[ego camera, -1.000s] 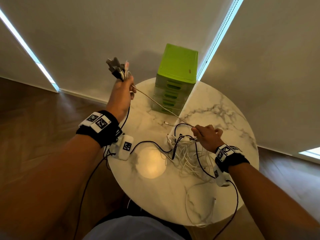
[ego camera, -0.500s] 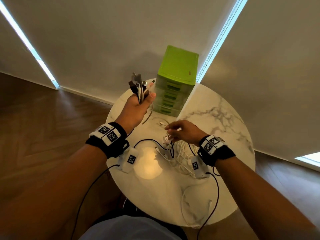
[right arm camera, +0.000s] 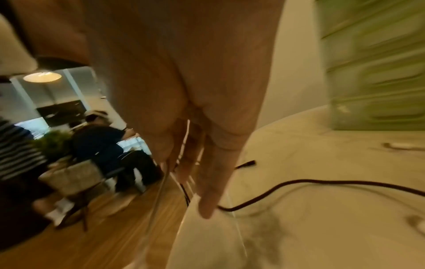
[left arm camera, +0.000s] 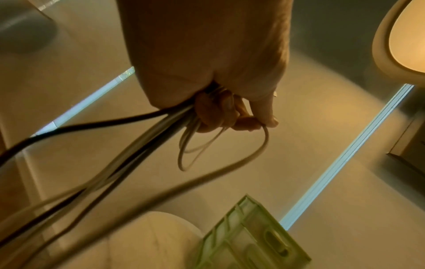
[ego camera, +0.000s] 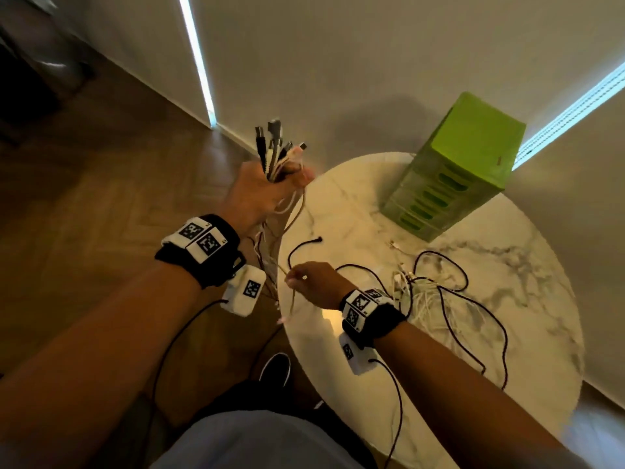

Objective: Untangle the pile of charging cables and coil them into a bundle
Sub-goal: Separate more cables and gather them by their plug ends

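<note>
My left hand [ego camera: 270, 184], raised beyond the table's left edge, grips a bunch of cable ends [ego camera: 274, 147] with the plugs pointing up. Their black and white cords [left arm camera: 128, 160] hang down from the fist [left arm camera: 218, 105]. One beige cable [ego camera: 293, 299] drops from that fist. My right hand [ego camera: 294, 277] pinches this cable lower down, at the table's left rim. A tangled pile of white cables [ego camera: 426, 296] lies on the table to the right of my right wrist. A black cable [ego camera: 449, 319] loops over the pile, and another black cable [right arm camera: 299, 182] lies by my right fingers.
The round marble table [ego camera: 372, 384] carries a green drawer unit [ego camera: 466, 154] at its far side against the wall. Wooden floor lies to the left, and my shoe [ego camera: 275, 368] is beside the table. In the right wrist view, seated people [right arm camera: 98, 138] show far off.
My left hand has carried the cable bunch left, off the table's edge. My right hand left the pile and moved left to pinch the hanging beige cable. The view turned left.
</note>
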Demonstrator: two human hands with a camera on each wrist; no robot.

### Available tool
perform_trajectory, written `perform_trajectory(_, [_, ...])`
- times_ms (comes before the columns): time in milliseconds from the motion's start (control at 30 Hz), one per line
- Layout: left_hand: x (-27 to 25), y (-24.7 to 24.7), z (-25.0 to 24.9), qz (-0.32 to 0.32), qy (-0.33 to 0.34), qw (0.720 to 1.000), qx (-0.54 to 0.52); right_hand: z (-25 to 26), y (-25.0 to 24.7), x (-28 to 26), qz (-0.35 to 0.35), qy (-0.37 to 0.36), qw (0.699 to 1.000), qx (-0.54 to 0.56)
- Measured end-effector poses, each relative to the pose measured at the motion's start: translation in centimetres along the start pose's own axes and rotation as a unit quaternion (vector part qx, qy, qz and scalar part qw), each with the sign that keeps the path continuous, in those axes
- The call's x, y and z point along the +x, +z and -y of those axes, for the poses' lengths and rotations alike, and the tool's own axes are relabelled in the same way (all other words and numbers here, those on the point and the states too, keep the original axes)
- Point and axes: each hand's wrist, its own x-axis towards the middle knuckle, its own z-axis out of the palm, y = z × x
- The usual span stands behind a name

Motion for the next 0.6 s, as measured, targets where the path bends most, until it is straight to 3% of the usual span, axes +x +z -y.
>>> perform_trajectory(33, [-0.3,-0.8,0.5,0.013,-0.009,1.0,-0.002,0.4,0.7,0.6,0.018,-0.007,0.998,-0.054])
perform_trajectory(100, [-0.7,-2.4,2.0,0.041,-0.025,0.999,0.012,1.7,1.0,1.3,0.0,0.0,0.998,-0.063])
perform_trajectory(200, [-1.3,-3.7,4.1,0.074,-0.035,0.995,0.065,3.6,-0.6,1.4,-0.108,-0.066,0.989,0.078])
perform_trajectory(300, [-1.7,-4.4,5.2,0.086,-0.048,0.994,0.037,6.0,-1.9,1.6,-0.119,-0.13,0.976,0.128])
perform_trajectory(400, [-1.5,-4.8,5.3,0.031,-0.056,0.995,0.071,6.1,-1.6,2.3,-0.137,-0.108,0.966,0.192])
perform_trajectory(467, [-1.4,-5.3,4.9,-0.002,-0.077,0.995,0.061,5.0,-0.3,2.4,-0.076,-0.066,0.977,0.189])
perform_trajectory(533, [-1.1,-5.9,4.5,-0.014,-0.079,0.997,0.007,4.1,1.9,2.2,0.083,0.025,0.974,0.21])
perform_trajectory(567, [-1.0,-6.2,4.2,-0.017,-0.076,0.997,-0.009,3.6,2.8,1.8,0.169,0.068,0.97,0.162])
perform_trajectory(600, [-0.9,-6.5,4.1,-0.019,-0.071,0.997,-0.014,3.2,3.5,1.4,0.241,0.076,0.966,0.047])
